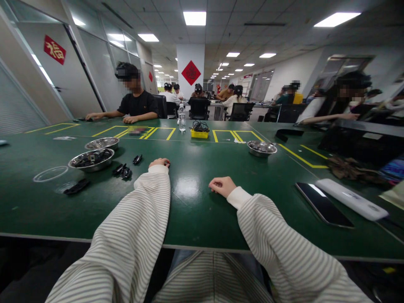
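Observation:
My left hand (160,162) rests on the green table (192,219) with its fingers curled round a small black part (167,164), mostly hidden by the hand. Just left of it lie a single black plastic piece (137,159) and a small cluster of black pieces (123,171). Nearer to me on the right, my right hand (222,186) lies on the tabletop, fingers curled and pressed together; whether anything is between them is hidden.
Left stand a metal bowl of black parts (91,160) and another metal bowl (102,143). A filled bowl (261,148) sits to the right. Farther back are a bottle (182,118) and a yellow box (199,134). A phone (323,204) lies right. Several people work nearby.

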A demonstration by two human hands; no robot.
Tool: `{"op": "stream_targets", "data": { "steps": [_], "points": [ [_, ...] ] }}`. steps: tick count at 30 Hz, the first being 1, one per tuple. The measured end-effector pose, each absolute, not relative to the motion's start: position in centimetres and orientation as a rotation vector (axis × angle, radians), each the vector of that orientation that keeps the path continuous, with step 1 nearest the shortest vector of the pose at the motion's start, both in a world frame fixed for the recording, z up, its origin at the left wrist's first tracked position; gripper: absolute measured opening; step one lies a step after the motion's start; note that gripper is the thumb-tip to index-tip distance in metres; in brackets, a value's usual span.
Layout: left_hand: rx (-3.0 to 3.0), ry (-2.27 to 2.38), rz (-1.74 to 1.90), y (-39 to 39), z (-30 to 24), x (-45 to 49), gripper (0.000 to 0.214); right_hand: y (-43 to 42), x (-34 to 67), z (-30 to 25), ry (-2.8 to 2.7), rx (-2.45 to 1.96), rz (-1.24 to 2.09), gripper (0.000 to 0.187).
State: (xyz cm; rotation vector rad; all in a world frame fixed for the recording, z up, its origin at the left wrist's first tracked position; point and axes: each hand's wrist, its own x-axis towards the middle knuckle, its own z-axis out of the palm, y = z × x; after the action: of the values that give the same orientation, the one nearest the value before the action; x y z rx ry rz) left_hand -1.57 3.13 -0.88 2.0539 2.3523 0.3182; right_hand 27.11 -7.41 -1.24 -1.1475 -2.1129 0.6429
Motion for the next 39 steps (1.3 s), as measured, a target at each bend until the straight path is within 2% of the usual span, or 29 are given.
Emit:
{"op": "stream_targets", "data": {
  "steps": [6,13,19,24,31,39],
  "points": [
    [2.114,2.354,0.242,3.0,-1.1,-1.7,0.027,-7.6,27.0,-1.1,-2.11,-1.153,0.65,0.019],
    [2.1,2.452,0.337,2.1,-0.8,-1.3,0.036,-7.5,27.1,-1.2,-2.126,-1.143,0.633,0.019],
    [2.256,2.358,0.379,1.9,-0.9,-1.1,0.026,-7.4,27.1,-1.3,-2.131,-1.151,0.643,0.02],
    [2.341,2.262,0.507,1.4,-1.7,0.1,0.029,-7.4,27.0,-1.2,-2.131,-1.161,0.644,0.019],
    [2.594,1.763,0.672,-0.7,-2.9,4.9,0.032,-7.1,27.2,-1.4,-2.11,-1.178,0.583,0.018],
    [2.833,1.175,0.697,-4.7,-3.9,10.6,0.038,-6.6,27.6,-1.4,-2.006,-1.363,0.34,0.017]
  ]
}}
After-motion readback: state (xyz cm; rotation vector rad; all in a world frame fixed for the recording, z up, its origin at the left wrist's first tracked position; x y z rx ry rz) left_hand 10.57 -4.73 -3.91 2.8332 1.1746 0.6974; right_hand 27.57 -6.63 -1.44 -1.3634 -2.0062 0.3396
